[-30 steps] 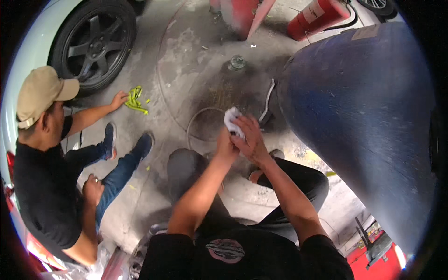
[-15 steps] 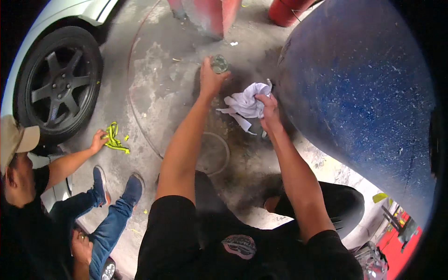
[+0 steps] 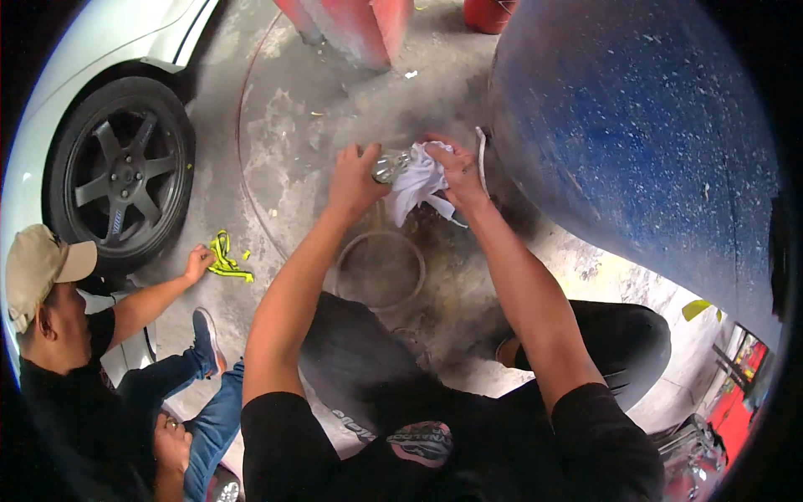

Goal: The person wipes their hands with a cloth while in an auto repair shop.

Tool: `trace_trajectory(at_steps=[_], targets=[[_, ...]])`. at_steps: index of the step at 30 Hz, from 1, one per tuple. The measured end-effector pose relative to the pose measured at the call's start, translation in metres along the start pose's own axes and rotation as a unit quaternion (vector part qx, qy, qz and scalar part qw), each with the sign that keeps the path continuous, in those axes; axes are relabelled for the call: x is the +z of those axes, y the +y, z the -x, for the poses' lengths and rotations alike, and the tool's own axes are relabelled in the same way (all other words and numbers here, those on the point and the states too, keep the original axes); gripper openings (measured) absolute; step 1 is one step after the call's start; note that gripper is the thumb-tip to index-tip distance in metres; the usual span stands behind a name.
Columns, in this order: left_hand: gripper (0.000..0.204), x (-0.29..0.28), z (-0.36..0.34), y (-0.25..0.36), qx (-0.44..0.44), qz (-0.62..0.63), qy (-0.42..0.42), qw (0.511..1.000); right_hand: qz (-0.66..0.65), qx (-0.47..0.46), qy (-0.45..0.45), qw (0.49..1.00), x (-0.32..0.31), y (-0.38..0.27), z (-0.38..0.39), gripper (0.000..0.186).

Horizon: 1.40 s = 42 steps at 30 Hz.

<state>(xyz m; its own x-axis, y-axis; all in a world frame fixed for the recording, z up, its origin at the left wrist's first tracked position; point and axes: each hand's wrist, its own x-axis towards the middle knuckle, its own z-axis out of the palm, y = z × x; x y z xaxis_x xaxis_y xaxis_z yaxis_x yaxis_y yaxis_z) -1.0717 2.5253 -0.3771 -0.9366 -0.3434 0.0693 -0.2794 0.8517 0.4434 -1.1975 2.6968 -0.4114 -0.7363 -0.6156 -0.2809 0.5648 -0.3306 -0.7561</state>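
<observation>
The left hand (image 3: 355, 174) closes its fingers around a small shiny metal part (image 3: 386, 166), held above the stained concrete floor (image 3: 284, 125). The right hand (image 3: 458, 171) grips a white rag (image 3: 416, 180) against it; this looks like wiping, and next calls for turning the part to reach unwiped faces.

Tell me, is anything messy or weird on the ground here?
Yes. The concrete floor is blotched with dark, greasy-looking stains around the metal ring. Yellow-green scraps lie scattered by the other person's hand. The left hand holds a small shiny part; the right hand holds a white rag against it.
</observation>
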Motion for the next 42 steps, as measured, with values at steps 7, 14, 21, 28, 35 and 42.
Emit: trace_trajectory(at_steps=[7, 14, 21, 28, 35, 42], targets=[[0.058, -0.029, 0.011, 0.015, -0.023, -0.173, 0.004, 0.985, -0.031, 0.103, -0.045, 0.993, 0.002, 0.014, 0.005, 0.028], [0.063, -0.035, 0.013, 0.008, -0.024, -0.239, -0.014, 0.971, -0.03, 0.122, -0.049, 0.991, 0.006, 0.028, 0.003, 0.029], [0.064, -0.031, 0.01, 0.004, -0.014, -0.23, 0.029, 0.973, -0.018, 0.096, -0.046, 0.994, 0.007, 0.031, -0.004, 0.031], [0.075, -0.012, 0.0, -0.006, -0.018, -0.095, 0.046, 0.994, -0.041, 0.097, -0.032, 0.994, 0.009, 0.013, -0.009, 0.032], [0.072, 0.034, -0.055, 0.008, -0.061, 0.181, 0.107, 0.976, -0.029, 0.042, -0.014, 0.999, -0.012, -0.025, -0.009, 0.037], [0.07, 0.079, -0.085, 0.011, -0.144, 0.346, 0.137, 0.917, -0.043, 0.043, 0.001, 0.998, -0.031, -0.045, -0.001, 0.041]])
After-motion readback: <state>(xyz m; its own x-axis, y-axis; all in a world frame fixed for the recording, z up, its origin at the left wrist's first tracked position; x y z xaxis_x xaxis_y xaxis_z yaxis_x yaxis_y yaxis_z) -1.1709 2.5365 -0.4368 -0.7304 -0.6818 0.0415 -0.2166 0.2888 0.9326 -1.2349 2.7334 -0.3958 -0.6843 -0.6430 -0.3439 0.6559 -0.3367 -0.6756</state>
